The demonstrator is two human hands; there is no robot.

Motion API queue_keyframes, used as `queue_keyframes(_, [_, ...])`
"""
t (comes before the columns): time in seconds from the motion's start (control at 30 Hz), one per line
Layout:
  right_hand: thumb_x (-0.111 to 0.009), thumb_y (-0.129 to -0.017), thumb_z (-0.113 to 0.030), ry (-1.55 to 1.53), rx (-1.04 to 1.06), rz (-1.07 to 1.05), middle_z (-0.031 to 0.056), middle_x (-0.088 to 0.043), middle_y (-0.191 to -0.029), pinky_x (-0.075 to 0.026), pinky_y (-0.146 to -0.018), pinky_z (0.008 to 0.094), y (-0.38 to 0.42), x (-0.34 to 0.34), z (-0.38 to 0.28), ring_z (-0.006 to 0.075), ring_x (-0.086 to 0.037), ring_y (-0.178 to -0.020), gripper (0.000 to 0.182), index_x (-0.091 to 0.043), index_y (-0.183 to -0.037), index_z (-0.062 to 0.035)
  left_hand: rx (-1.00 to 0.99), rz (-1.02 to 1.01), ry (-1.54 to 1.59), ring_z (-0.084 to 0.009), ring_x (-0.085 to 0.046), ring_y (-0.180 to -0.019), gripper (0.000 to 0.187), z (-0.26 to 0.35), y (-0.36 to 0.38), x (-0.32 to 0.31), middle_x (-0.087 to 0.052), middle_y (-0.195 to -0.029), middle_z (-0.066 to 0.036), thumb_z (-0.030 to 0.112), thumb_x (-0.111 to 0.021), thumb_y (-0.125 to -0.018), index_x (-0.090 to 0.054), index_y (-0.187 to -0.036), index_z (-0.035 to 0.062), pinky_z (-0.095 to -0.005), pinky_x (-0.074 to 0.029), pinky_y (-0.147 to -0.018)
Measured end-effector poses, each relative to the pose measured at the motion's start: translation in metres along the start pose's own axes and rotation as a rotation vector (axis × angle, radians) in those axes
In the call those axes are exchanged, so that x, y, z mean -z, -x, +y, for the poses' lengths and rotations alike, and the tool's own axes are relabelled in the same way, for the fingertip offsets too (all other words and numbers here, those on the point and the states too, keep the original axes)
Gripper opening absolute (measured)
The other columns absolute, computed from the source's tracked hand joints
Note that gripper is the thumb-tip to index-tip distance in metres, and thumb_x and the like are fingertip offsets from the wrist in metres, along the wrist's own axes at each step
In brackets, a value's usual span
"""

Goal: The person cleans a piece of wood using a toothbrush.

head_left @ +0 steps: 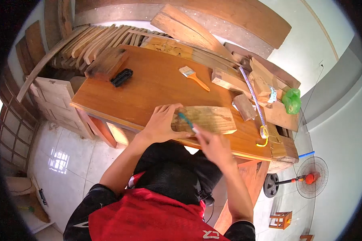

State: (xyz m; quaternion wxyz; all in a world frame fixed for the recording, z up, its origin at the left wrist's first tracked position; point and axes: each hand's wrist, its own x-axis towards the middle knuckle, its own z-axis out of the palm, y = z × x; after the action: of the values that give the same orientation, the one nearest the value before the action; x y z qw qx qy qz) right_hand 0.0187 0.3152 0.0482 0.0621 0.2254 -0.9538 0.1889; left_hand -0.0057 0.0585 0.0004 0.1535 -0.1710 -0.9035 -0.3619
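Note:
On the table's near edge lies a wooden block (215, 119) with a rough, stained upper face. My left hand (159, 124) grips its left end, fingers over the far side and thumb along the near side. In my right hand (213, 146) is a slim toothbrush (186, 119) with a teal head and a paler handle. Its head overlaps the block's top face, close to my left fingers. Beyond the block a paintbrush (195, 78) with an orange handle lies flat on the tabletop.
The brown table (157, 88) also bears a black brush-like object (122, 77), a dark timber piece (106, 64), a short wood block (244, 107), an unrolled tape measure (263, 131) and a green plastic bag (292, 101). A fan (311, 177) stands at right; wooden slats (104, 44) are stacked behind.

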Motion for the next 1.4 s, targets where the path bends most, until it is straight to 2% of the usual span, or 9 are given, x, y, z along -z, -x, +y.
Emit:
queue_keyframes(0.07, [-0.063,-0.108,-0.04,0.092,-0.247,-0.029,0.0209,-0.078,-0.095,-0.06,-0.078,0.0543,-0.02,0.015,0.011,0.0439,-0.076,-0.084,0.035,-0.074,-0.14,-0.0291,0.068,-0.009,0.108,-0.0452,-0.044,-0.148,0.121,0.005,0.003,0.011,-0.052,-0.157,-0.023,0.059,-0.094,-0.071,-0.037,-0.16,0.002,-0.0525,-0.032,-0.126])
queue_keyframes(0.2, [-0.061,-0.109,-0.041,0.144,0.031,0.056,0.0219,-0.076,-0.088,-0.06,-0.075,0.0555,-0.002,0.008,-0.015,0.0432,-0.075,-0.08,0.034,-0.077,-0.136,-0.0262,-0.022,-0.047,0.086,-0.0486,-0.04,-0.15,0.132,-0.027,0.015,0.038,-0.049,-0.156,-0.032,0.06,-0.097,-0.066,-0.031,-0.164,0.0007,-0.0521,-0.03,-0.129])
queue_keyframes(0.23, [-0.061,-0.109,-0.042,-0.026,0.315,0.27,0.0227,-0.075,-0.084,-0.059,-0.072,0.0561,0.002,-0.013,-0.026,0.0432,-0.075,-0.078,0.035,-0.078,-0.133,-0.0249,-0.025,-0.093,0.076,-0.0487,-0.04,-0.15,0.132,-0.033,0.019,0.045,-0.049,-0.156,-0.032,0.06,-0.097,-0.066,-0.031,-0.164,0.001,-0.052,-0.03,-0.129])
queue_keyframes(0.37, [-0.063,-0.107,-0.043,0.148,-0.118,0.115,0.0233,-0.074,-0.082,-0.059,-0.072,0.0576,-0.03,-0.019,-0.001,0.044,-0.073,-0.073,0.033,-0.077,-0.134,-0.0295,-0.004,-0.105,0.047,-0.0449,-0.045,-0.149,0.13,-0.04,0.035,0.044,-0.051,-0.156,-0.026,0.057,-0.098,-0.065,-0.032,-0.164,0.0049,-0.0517,-0.033,-0.127])
queue_keyframes(0.53, [-0.066,-0.105,-0.038,-0.095,0.307,0.07,0.0219,-0.072,-0.076,-0.058,-0.069,0.0565,-0.019,-0.035,-0.045,0.0454,-0.073,-0.072,0.031,-0.076,-0.134,-0.0337,-0.005,-0.025,0.036,-0.0442,-0.048,-0.148,0.126,-0.041,0.038,0.039,-0.052,-0.157,-0.026,0.059,-0.096,-0.068,-0.034,-0.163,0.0049,-0.0515,-0.035,-0.126])
queue_keyframes(0.63, [-0.063,-0.107,-0.039,-0.131,0.107,0.021,0.0205,-0.072,-0.075,-0.057,-0.067,0.0557,-0.039,-0.023,-0.031,0.0444,-0.072,-0.07,0.032,-0.075,-0.136,-0.0329,0.011,-0.026,0.023,-0.0436,-0.05,-0.147,0.126,-0.04,0.04,0.039,-0.055,-0.155,-0.025,0.059,-0.096,-0.068,-0.034,-0.163,0.006,-0.0512,-0.037,-0.124])
queue_keyframes(0.87, [-0.066,-0.106,-0.037,-0.01,0.176,-0.095,0.0211,-0.073,-0.08,-0.058,-0.068,0.0525,-0.025,-0.017,-0.052,0.043,-0.072,-0.074,0.033,-0.075,-0.137,-0.0343,0.006,-0.025,0.032,-0.0434,-0.053,-0.143,0.124,-0.04,0.038,0.039,-0.056,-0.151,-0.024,0.057,-0.097,-0.067,-0.035,-0.163,0.0082,-0.0514,-0.041,-0.121])
queue_keyframes(1.23, [-0.064,-0.107,-0.039,0.154,-0.066,0.119,0.0237,-0.072,-0.077,-0.059,-0.069,0.0562,-0.042,-0.021,-0.024,0.0449,-0.073,-0.073,0.032,-0.076,-0.136,-0.0293,0.03,-0.058,0.012,-0.0476,-0.05,-0.143,0.117,-0.033,0.038,0.042,-0.056,-0.15,-0.024,0.063,-0.094,-0.069,-0.042,-0.159,0.0096,-0.0537,-0.039,-0.122])
queue_keyframes(1.4, [-0.063,-0.107,-0.044,-0.033,0.198,0.065,0.0205,-0.073,-0.074,-0.058,-0.064,0.056,-0.01,-0.027,-0.038,0.0431,-0.073,-0.069,0.029,-0.08,-0.122,-0.0255,0.053,-0.081,0.037,-0.0508,-0.045,-0.148,0.117,-0.035,0.04,0.043,-0.054,-0.154,-0.024,0.063,-0.093,-0.069,-0.04,-0.161,0.0134,-0.0565,-0.035,-0.125])
